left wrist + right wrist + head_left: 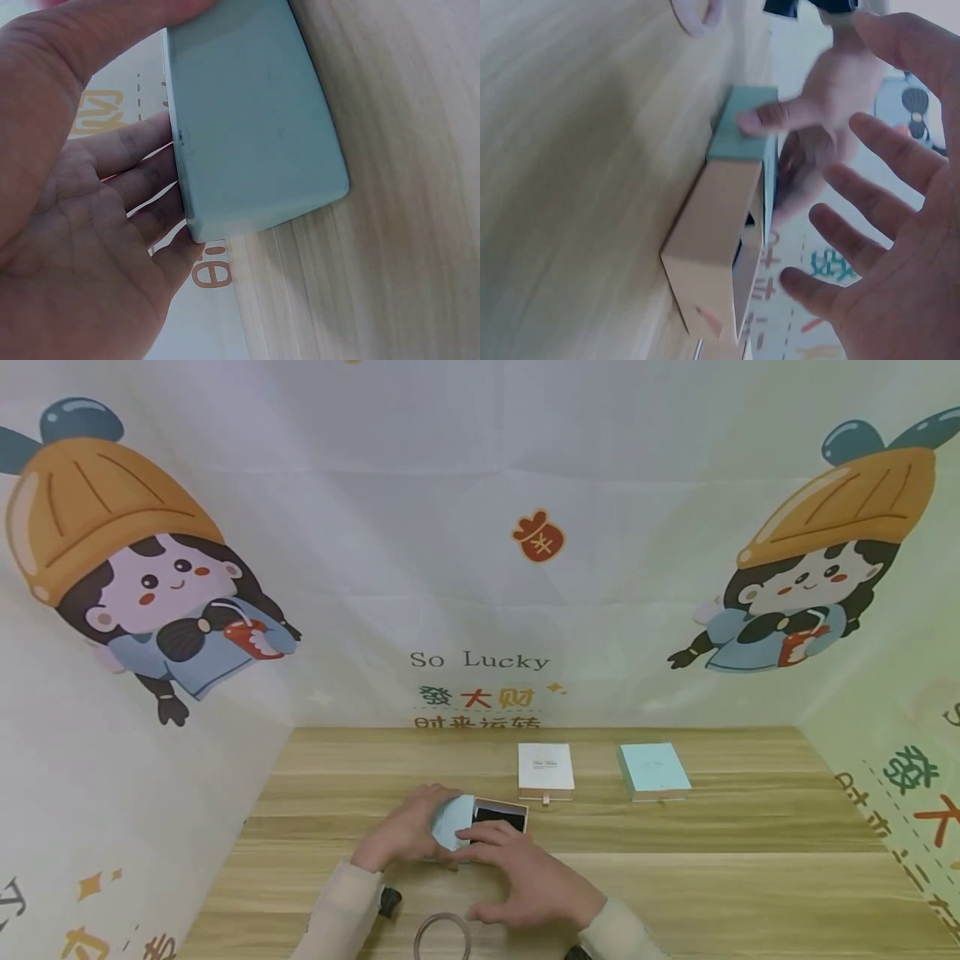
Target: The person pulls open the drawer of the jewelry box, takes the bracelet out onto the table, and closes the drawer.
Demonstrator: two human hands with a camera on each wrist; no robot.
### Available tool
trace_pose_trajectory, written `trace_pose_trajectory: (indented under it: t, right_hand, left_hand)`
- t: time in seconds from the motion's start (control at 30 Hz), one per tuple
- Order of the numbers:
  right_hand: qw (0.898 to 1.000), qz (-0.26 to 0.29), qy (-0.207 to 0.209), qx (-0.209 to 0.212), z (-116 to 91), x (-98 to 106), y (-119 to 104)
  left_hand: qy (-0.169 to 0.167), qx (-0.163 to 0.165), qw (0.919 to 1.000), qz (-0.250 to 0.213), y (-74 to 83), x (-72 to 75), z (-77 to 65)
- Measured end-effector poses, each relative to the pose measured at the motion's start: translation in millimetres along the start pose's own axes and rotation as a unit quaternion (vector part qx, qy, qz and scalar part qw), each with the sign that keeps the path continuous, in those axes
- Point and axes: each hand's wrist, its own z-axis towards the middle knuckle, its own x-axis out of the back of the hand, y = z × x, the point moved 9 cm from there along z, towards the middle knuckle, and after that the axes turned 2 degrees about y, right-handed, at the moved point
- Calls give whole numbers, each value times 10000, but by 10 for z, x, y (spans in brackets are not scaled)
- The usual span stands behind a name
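A light blue jewelry box sleeve (452, 823) lies on the table with its drawer (712, 210) slid out to the right. Black lining shows inside the drawer. My left hand (408, 828) holds the sleeve, thumb on the near side and fingers along the far side, as the sleeve (255, 127) in the left wrist view shows. Over the drawer's near edge hovers my right hand (528, 878), its fingers spread and slightly bent, with nothing held. A pale round bangle (442, 917) rests on the table in front of the hands.
Behind the hands stand a closed white box (545, 767) with a small pull tab and, further right, a closed light blue box (654, 768). The wooden table (712, 893) meets a printed cloth backdrop (480, 552) at the back and sides.
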Motion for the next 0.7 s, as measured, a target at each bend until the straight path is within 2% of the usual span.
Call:
trace_pose_trajectory:
  t: [0.2,0.37,0.57,0.7]
  right_hand:
    - [9961,320,364,-742,-43,200,242]
    - [9848,590,868,-1382,-107,378,443]
    - [9632,960,1278,-2160,-196,485,662]
    - [9380,1694,1468,-2645,-247,484,794]
  left_hand:
    - [3,67,9999,-135,-3,-2,-12]
    - [26,155,9998,-111,10,4,-18]
    - [32,148,9998,-85,18,11,-23]
    - [22,122,9999,-38,26,12,-24]
